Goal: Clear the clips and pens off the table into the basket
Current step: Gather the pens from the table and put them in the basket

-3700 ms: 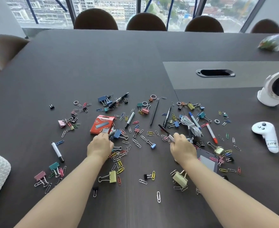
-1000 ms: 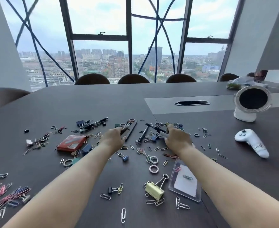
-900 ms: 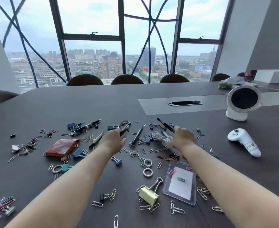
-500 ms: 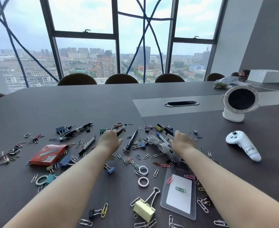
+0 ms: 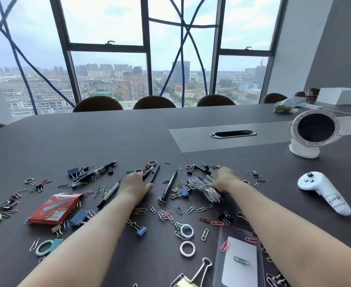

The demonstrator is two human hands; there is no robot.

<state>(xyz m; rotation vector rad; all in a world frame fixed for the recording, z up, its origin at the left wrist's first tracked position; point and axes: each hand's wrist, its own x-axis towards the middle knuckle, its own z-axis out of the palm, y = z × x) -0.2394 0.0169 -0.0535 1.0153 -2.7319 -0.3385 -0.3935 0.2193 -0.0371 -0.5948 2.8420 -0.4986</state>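
Both forearms reach forward over the dark table (image 5: 87, 137), palms down. The left hand (image 5: 134, 186) curls round two dark pens (image 5: 152, 172) that jut past its knuckles. The right hand (image 5: 226, 180) grips a bundle of pens (image 5: 204, 171), just beside a coiled white cable (image 5: 203, 188). Three loose pens (image 5: 169, 186) lie on the table: one between the hands, two left of them. Clips (image 5: 166, 215), too many to count, lie scattered around.

Dark table (image 5: 87, 141): clips (image 5: 164, 214) and pens (image 5: 108, 192) scattered mid-front, red box (image 5: 54, 208) left, coiled cable (image 5: 204, 188) centre, controller (image 5: 323, 193) and white device (image 5: 313, 133) right, badge sleeve (image 5: 239, 259) near edge.
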